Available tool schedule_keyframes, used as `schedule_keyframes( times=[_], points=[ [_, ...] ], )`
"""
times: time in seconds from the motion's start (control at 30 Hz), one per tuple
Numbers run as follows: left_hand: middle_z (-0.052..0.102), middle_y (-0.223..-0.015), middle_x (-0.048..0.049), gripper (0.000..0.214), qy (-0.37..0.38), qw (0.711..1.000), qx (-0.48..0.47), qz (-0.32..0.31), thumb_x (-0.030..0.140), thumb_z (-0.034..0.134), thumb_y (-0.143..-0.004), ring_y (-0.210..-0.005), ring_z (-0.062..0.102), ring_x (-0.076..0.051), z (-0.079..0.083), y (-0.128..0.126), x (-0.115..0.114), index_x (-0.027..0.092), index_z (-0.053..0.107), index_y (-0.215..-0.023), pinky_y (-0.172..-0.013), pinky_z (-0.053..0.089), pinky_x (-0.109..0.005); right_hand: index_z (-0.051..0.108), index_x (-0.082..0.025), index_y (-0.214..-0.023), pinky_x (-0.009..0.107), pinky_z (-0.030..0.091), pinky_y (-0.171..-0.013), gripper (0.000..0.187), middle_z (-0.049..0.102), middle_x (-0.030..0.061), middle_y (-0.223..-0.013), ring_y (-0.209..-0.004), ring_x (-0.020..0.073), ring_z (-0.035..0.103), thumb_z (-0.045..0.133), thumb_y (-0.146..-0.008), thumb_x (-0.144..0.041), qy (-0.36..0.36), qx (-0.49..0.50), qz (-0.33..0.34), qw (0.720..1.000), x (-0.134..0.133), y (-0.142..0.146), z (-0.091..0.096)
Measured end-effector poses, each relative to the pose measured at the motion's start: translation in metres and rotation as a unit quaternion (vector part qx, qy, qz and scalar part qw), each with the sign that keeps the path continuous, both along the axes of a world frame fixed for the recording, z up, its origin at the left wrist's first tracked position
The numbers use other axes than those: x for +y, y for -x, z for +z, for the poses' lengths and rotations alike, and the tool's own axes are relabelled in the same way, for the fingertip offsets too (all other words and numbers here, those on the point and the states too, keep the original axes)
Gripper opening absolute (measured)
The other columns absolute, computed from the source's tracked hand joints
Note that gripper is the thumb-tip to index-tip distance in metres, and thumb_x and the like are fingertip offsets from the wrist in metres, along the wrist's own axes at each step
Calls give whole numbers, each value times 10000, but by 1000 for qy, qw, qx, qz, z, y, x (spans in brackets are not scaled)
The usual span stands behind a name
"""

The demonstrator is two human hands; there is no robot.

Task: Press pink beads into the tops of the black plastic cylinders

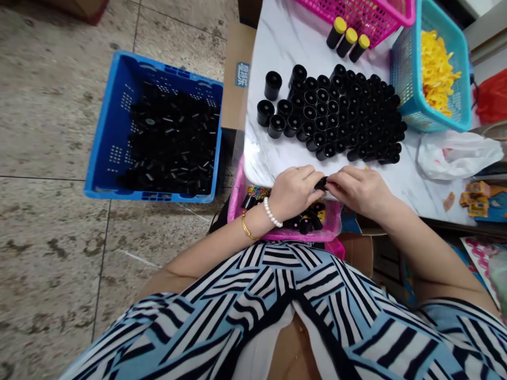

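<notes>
Centrally, one small black piece point(321, 183), partly hidden, pinched between my left grip point(298, 191) and my right grip point(355, 189), fingers of both drawn together on it, by the near edge of the marbled desk point(263, 153). Just below the grips: one pink container point(331, 228), holding loose black parts point(306, 225) and multicoloured beads point(259, 192). Just beyond the grips, on the desk: many black cylinders point(321, 109), upright, closely packed, a few looser toward my left. Farther out: three yellow-capped tubes point(346, 46), upright in a row before a pink basket point(390, 13). Beyond my right grip, rightward: one teal basket point(406, 79) of yellow pieces point(438, 74); nearer, one white plastic bag point(455, 155). Well left of my left grip: one blue crate point(105, 132), its black contents point(170, 145) heaped. On my left wrist: one white-beaded bracelet point(270, 214).
</notes>
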State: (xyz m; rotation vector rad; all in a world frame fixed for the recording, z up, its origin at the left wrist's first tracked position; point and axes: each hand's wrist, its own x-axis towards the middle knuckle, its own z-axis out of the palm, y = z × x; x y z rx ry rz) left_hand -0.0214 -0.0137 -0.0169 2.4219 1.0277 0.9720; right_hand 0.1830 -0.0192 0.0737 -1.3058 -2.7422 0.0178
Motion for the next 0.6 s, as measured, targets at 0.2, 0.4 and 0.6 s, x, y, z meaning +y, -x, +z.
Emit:
schedule_keyframes(
  times=[0.2, 0.4, 0.6],
  points=[
    [699, -936, -35, 274, -19, 1000, -6, -3, 347, 708, -937, -840, 652, -201, 2, 1, 0, 160, 685, -1137, -740, 457, -322, 735, -202, -847, 234, 437, -531, 102, 712, -8, -680, -559, 105, 612, 661, -905, -244, 4, 86, 5, 996, 3, 0, -5],
    [710, -953, -40, 251, -14, 1000, 1, -10, 336, 664, -965, -842, 659, -199, 2, 1, 0, 161, 683, -1144, -745, 461, -336, 742, -199, -814, 214, 471, -527, 121, 732, -9, -661, -534, 97, 637, 678, -896, -259, -21, 156, -65, 985, -9, 3, -16],
    [716, -970, -45, 253, -15, 1000, 3, -12, 346, 646, -979, -844, 660, -196, 3, 0, 0, 159, 683, -1145, -743, 457, -335, 752, -209, -807, 230, 466, -530, 135, 718, -13, -637, -534, 107, 636, 679, -902, -271, -26, 153, -71, 985, -9, 3, -18]
  ],
)
